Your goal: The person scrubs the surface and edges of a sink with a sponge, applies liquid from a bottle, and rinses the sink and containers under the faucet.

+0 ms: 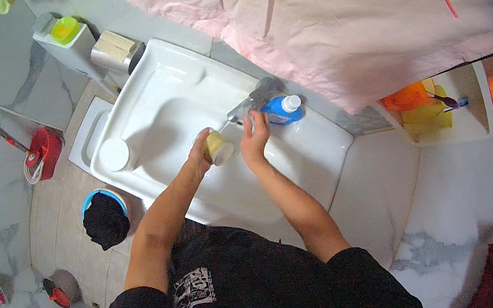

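A yellowish cup (218,148) is grasped by the left hand (198,152); whether the faucet (259,93) is gripped by the right hand's fingers (248,125) cannot be told. The black T-shirt (248,289) is white-printed.

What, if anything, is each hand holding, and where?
Left hand grips a yellow container by its left side. Right hand is at the tap; can't tell whether it grips it.
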`<state>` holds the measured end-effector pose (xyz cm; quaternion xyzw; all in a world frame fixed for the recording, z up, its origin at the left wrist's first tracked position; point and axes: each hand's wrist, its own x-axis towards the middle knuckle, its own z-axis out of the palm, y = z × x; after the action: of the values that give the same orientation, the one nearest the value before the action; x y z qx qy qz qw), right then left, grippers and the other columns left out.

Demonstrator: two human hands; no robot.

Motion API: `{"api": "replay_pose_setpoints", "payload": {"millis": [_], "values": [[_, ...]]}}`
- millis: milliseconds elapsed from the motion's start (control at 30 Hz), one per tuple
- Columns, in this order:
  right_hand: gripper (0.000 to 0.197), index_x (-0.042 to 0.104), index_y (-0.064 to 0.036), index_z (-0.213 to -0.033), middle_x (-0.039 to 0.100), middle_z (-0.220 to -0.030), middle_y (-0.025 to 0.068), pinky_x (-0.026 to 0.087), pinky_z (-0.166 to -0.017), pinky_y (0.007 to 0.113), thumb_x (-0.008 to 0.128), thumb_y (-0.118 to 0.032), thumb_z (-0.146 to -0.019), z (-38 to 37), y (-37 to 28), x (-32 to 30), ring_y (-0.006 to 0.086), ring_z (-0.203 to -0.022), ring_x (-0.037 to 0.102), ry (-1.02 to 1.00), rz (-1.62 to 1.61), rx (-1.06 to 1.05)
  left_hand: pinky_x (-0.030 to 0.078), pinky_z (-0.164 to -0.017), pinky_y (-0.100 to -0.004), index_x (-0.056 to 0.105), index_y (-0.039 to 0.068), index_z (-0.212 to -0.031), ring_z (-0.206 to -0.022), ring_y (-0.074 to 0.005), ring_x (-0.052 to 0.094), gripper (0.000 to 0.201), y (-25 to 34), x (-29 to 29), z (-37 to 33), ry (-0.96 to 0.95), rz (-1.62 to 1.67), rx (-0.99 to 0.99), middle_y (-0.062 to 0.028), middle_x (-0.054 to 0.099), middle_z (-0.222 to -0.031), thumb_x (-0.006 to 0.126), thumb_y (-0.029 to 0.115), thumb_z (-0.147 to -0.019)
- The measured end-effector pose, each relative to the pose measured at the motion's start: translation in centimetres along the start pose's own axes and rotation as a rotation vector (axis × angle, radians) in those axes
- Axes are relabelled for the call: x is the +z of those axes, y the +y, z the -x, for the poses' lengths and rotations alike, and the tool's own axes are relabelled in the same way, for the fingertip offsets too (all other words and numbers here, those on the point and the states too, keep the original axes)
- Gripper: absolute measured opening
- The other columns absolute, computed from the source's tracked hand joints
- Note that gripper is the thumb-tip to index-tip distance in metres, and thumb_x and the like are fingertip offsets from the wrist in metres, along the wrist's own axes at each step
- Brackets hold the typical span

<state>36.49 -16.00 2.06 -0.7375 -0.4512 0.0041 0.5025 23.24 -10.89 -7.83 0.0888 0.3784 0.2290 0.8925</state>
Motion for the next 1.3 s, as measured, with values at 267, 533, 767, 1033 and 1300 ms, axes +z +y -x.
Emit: {"api": "replay_pose_setpoints", "payload": {"millis": [267, 533, 767, 1033, 1300], "values": [[0.017, 0.056, -0.0018, -0.091, 0.047, -0.091, 0.0145, 0.039, -0.078, 0.041, 0.055, -0.001, -0.075, 0.7, 1.6, 2.4, 0.0319, -0.088, 0.046, -0.272, 0.016, -0.096, 0.048, -0.078, -0.0397, 0.053, 0.009, -0.109, -0.085, -0.0240, 0.059, 0.033, 0.0, 1.1, 0.4, 0.050, -0.043, 0.006, -0.0090, 0.060, -0.093, 0.059, 0.025, -0.081], [0.030, 0.054, -0.0009, -0.107, 0.048, -0.118, 0.0124, 0.046, -0.078, 0.040, 0.055, -0.021, -0.085, 3.0, 4.8, 4.0, 0.0263, -0.101, 0.051, -0.549, -0.476, 0.990, 0.040, -0.091, -0.0373, 0.033, 0.000, -0.125, -0.106, -0.0298, 0.047, 0.085, 4.4, 1.8, 1.3, 0.528, -0.665, 0.887, -0.0166, 0.045, -0.119, 0.080, 0.013, -0.055], [0.030, 0.042, -0.0059, -0.115, 0.046, -0.119, 0.0116, 0.044, -0.085, 0.054, 0.048, -0.023, -0.090, 0.3, 2.5, 7.0, 0.0319, -0.104, 0.049, -0.260, -1.272, 1.468, 0.028, -0.101, -0.0382, 0.029, 0.007, -0.134, -0.115, -0.0311, 0.038, 0.092, 11.3, 3.0, 3.2, 0.629, -0.894, 1.278, -0.0159, 0.040, -0.124, 0.076, 0.007, -0.055], [0.012, 0.056, -0.0119, -0.091, 0.058, -0.086, 0.0013, 0.042, -0.049, 0.029, 0.052, -0.022, -0.089, 1.7, 5.2, 6.2, 0.0168, -0.069, 0.053, -0.300, -0.850, 1.216, 0.030, -0.100, -0.0401, 0.032, 0.005, -0.131, -0.114, -0.0336, 0.037, 0.089, 14.9, -0.5, 1.2, 0.781, -0.964, 1.289, -0.0167, 0.035, -0.126, 0.078, 0.010, -0.054], [0.033, 0.058, 0.0026, -0.086, 0.058, -0.082, 0.0097, 0.043, -0.072, 0.032, 0.064, -0.030, -0.081, -0.3, 5.8, -5.1, 0.0196, -0.080, 0.054, 0.171, 0.018, 0.334, 0.028, -0.100, -0.0440, 0.029, 0.005, -0.133, -0.118, -0.0385, 0.032, 0.086, 14.1, 2.3, 3.9, 0.936, -1.195, 1.372, -0.0229, 0.027, -0.132, 0.076, 0.019, -0.063]]}}
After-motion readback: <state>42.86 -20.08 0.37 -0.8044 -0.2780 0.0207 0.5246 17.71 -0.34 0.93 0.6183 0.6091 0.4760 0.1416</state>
